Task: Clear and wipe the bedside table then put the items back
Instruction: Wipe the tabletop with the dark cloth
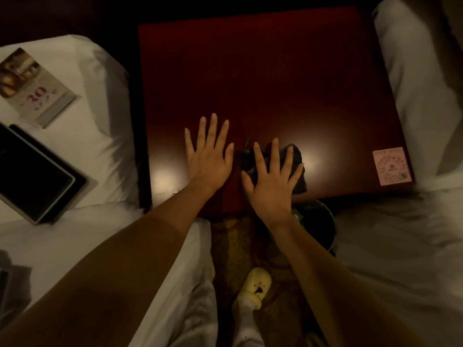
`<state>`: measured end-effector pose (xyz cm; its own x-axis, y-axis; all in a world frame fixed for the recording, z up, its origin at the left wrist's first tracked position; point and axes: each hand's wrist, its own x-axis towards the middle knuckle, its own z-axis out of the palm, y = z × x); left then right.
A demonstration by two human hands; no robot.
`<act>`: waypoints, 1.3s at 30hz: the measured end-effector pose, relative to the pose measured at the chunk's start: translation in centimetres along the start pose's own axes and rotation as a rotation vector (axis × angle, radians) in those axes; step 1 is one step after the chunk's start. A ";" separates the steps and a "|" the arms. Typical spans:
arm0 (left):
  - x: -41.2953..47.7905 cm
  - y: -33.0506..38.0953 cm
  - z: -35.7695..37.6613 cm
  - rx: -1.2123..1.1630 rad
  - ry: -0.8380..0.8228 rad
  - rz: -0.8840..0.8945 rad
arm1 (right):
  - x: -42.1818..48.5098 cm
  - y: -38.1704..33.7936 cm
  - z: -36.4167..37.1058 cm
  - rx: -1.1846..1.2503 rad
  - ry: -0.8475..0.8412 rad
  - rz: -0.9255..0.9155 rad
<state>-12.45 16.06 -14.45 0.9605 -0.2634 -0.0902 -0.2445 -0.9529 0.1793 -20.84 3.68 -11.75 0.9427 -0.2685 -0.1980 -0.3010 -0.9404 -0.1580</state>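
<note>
**Wiping the cleared top, near edge first**

While the dark crumpled cloth lies on the glossy dark-red wooden bedside table near its front edge, the right hand presses it flat with fingers spread, not clenched around it. The left hand rests open and empty on the wood just beside it, bracing. Judging from the bare top, wiping is under way; overlapping strokes toward the far corners would serve best, lifting round the pink square sticker at the right edge. The removed items wait on the soft white bedding to the left: a black flat tablet and a printed card stand.
</note>
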 end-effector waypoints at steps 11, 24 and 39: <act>-0.2 0.2 -0.2 -0.017 -0.006 0.000 | 2.4 4.8 -0.9 0.045 0.017 0.116; -0.2 -0.1 -1.1 -0.047 -0.085 0.027 | -0.5 -1.4 0.6 0.018 0.070 0.072; -5.1 -5.2 0.0 -0.014 0.081 -0.092 | 2.0 -6.0 0.8 -0.039 0.005 -0.129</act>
<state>-16.11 22.40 -14.89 0.9865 -0.1612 -0.0281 -0.1532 -0.9703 0.1874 -17.26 9.00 -11.93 0.9739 -0.1459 -0.1739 -0.1718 -0.9745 -0.1443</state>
